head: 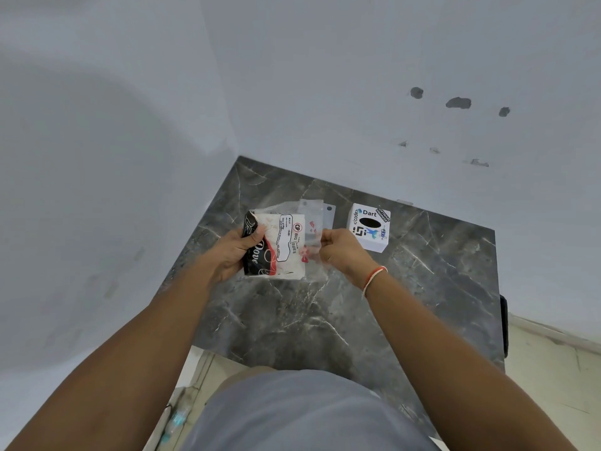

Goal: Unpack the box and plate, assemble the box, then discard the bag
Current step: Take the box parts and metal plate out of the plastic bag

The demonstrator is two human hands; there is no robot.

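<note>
My left hand [235, 252] grips a tissue pack [276, 247] printed black, red and white, held above the dark marble table [325, 320]. A clear plastic bag [313, 242] with small red marks hangs from the pack's right side. My right hand [341, 250] pinches the bag's edge. Behind the bag lies a flat white plate [327, 214] with a dark hole at its corner. A white cube box [369, 227] with stickers and a black oval opening on top stands on the table to the right of my right hand.
The table fits into a corner between two pale walls [97, 157]. Its front edge and right edge drop to a light tiled floor [553, 385]. A bare stretch of tabletop lies in front of my hands.
</note>
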